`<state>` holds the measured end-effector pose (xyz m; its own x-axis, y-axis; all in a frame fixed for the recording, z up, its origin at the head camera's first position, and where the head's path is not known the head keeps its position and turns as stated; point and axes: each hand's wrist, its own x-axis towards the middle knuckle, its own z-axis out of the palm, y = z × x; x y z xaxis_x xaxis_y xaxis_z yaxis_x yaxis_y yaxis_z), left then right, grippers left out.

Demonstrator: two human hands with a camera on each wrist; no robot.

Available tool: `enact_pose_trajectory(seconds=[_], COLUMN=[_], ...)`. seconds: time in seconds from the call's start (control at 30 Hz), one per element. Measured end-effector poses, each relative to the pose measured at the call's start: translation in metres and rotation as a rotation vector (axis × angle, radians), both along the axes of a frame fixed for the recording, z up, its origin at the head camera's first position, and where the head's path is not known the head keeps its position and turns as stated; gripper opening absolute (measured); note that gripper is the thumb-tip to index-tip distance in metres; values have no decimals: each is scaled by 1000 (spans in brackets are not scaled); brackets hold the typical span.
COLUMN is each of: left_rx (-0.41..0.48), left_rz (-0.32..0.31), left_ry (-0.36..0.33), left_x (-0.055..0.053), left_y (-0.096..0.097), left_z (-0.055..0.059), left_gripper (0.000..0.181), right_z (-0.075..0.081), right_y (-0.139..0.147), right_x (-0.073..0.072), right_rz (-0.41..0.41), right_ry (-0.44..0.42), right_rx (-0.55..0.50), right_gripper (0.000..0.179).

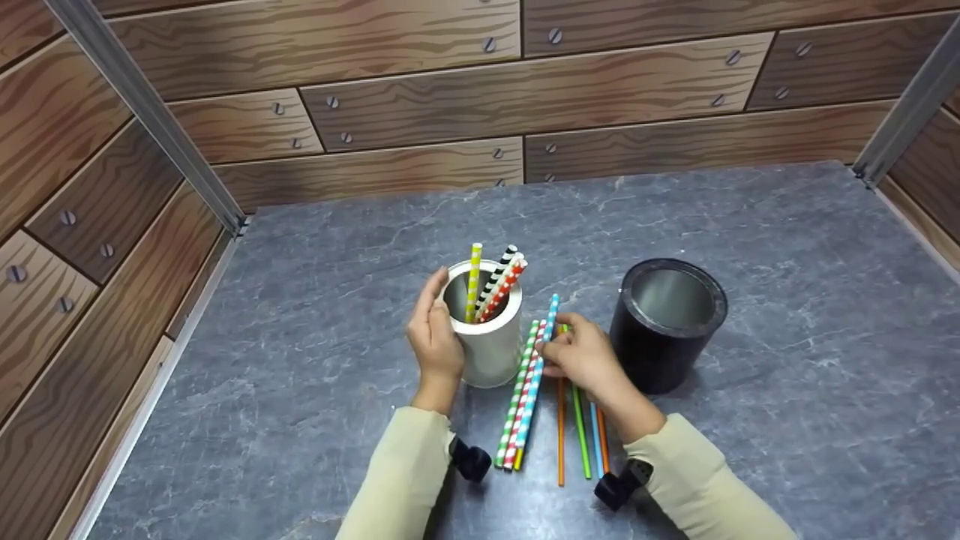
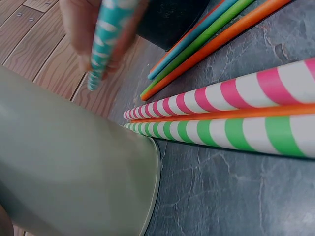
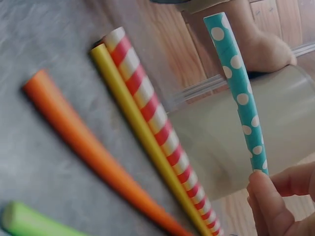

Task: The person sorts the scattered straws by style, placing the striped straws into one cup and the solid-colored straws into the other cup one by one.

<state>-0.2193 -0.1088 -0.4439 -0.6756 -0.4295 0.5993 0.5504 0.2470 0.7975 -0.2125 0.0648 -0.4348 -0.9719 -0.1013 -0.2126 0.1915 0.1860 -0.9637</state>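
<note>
Pinching the blue straw (image 3: 246, 110) in our right hand (image 1: 589, 356), we hold it tilted just right of the white cup (image 1: 491, 360); our left hand (image 1: 435, 341) lies, fingers fairly straight, against the cup's left side. We seem to be at the picking-up step (patterned straws (image 1: 474, 285) already stand inside the cup). Next probably calls for lifting the straw's lower end clear of the cup's rim.

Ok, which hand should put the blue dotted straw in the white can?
Probably the right hand: it pinches the blue dotted straw beside the white can, which the left hand rests against.
</note>
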Motion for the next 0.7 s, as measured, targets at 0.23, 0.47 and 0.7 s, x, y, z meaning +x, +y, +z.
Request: enact_pose_trajectory(seconds=[0.23,0.47,0.7], left_rx=[-4,-13,-10], left_rz=[1,18,11], left_ry=[5,-3,-8], left_x=[-1,1,0], left_y=[0,-1,0], left_z=[1,1,0], left_gripper=[38,37,37], right_z=[19,37,56], right_y=[-1,0,3], right_x=[2,6,8], right_rz=[-2,-14,-40], right_ry=[50,76,152], right_rx=[-30,-60,-69], right_gripper=[60,60,62])
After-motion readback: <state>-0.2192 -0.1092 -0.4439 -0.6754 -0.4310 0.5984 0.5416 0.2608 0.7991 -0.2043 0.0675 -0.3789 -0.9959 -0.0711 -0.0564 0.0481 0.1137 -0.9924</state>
